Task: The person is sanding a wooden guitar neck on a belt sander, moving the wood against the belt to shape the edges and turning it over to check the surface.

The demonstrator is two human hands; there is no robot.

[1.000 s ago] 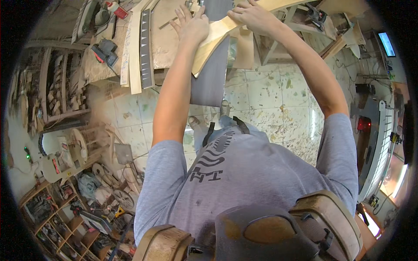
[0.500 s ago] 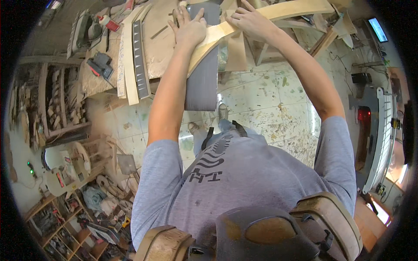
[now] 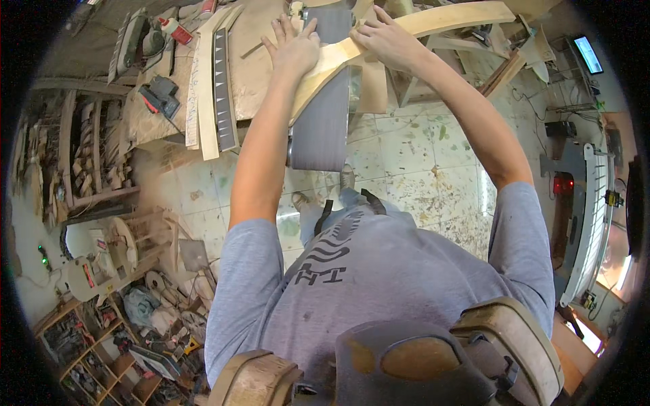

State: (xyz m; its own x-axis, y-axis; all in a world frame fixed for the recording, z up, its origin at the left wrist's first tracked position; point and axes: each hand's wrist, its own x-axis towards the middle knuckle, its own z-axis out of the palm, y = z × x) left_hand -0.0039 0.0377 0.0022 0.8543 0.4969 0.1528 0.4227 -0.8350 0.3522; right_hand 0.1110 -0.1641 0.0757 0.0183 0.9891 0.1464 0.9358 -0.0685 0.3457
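Note:
A pale curved strip of wood (image 3: 455, 18) lies across the dark grey belt (image 3: 321, 128) of a belt sander. My left hand (image 3: 296, 51) rests on its left part, fingers spread out and stretched past the wood's edge. Farther right, my right hand (image 3: 387, 42) is closed over the strip, with its fingers bent round the far edge. From beneath my left hand, the wood's near end curves down along my forearm, which partly covers it. The wood's underside is hidden.
Left on the workbench (image 3: 159, 128) are a black-and-red power tool (image 3: 160, 97), a red bottle with a white label (image 3: 176, 30) and long curved strips (image 3: 206, 88). Wooden frames (image 3: 406, 84) stand on the right. A respirator (image 3: 416, 358) fills the lower edge.
The view has shifted slightly, so the belt and bench things appear a little displaced to the right. Both hands stay in nearly the same place on the wood.

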